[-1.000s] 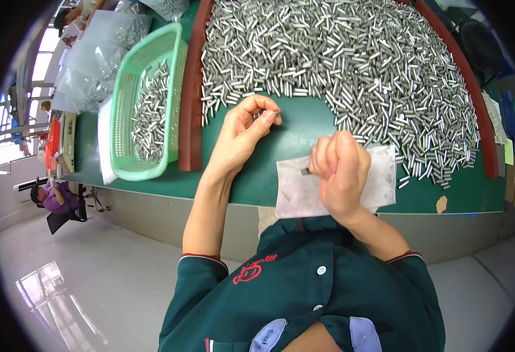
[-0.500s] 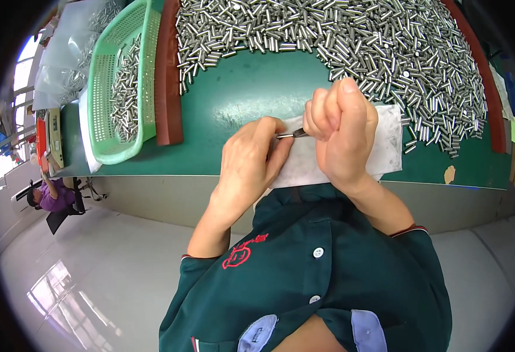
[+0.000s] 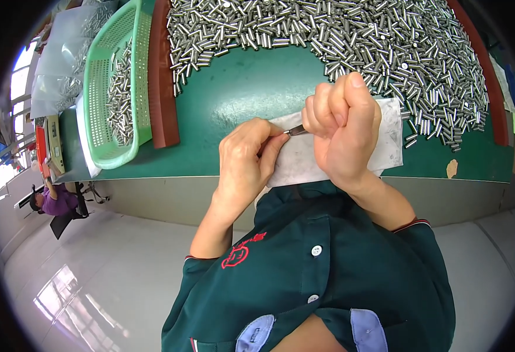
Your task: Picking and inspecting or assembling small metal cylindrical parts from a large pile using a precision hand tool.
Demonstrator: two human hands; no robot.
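Observation:
My left hand (image 3: 243,155) pinches a small metal pin between thumb and fingertips; the fingers hide nearly all of it. My right hand (image 3: 347,132) is closed in a fist, thumb upward, around a slim tool. Only the tool's dark metal tip (image 3: 296,130) shows, pointing left and meeting the pin end at my left fingertips. The handle is hidden, so the exact kind of tool cannot be made out. Both hands are just above a smudged white cloth (image 3: 389,138) at the table's near edge.
A large heap of shiny metal pins (image 3: 381,41) covers the far side of the green table (image 3: 251,82), between red-brown side rails (image 3: 163,88). To the left stand a green basket (image 3: 138,138) of pins, plastic bags (image 3: 64,64) and a scale (image 3: 54,141). Another person (image 3: 61,200) sits farther off.
The pin, visible before at my left fingertips, is now mostly covered by them. My right fist has shifted slightly; the tool tip still meets the left fingertips. The whole view has moved a little.

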